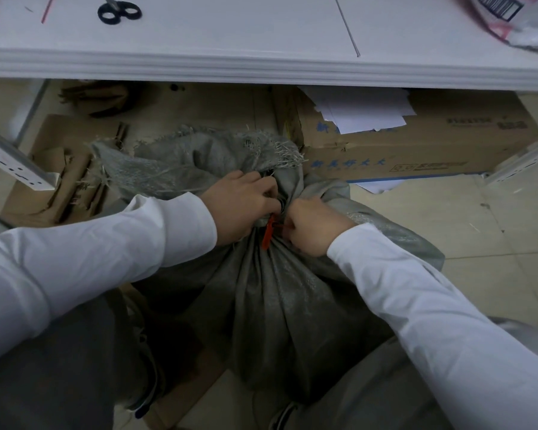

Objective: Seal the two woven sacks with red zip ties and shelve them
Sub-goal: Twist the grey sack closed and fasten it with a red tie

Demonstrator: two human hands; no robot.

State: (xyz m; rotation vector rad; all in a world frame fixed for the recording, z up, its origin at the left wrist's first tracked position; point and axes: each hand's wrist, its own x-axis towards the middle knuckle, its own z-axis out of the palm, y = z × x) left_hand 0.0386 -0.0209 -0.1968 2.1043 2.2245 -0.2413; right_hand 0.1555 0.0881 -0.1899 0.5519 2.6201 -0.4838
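Under the desk (261, 68), on the floor, I grip the sack (280, 290) neck with left hand (241, 206). Right hand (316, 226) fingers pinch the zip tie (267, 234), to cinch it.

Black-handled scissors (119, 12) lie on the white shelf (261, 66); a cardboard box (416, 150) sits beneath.

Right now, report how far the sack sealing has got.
Done: the grey woven sack's neck is gathered. In hand: left hand bunches the neck while right hand works the red zip tie there. Left: cinching it, a second sack not in view, and shelving.
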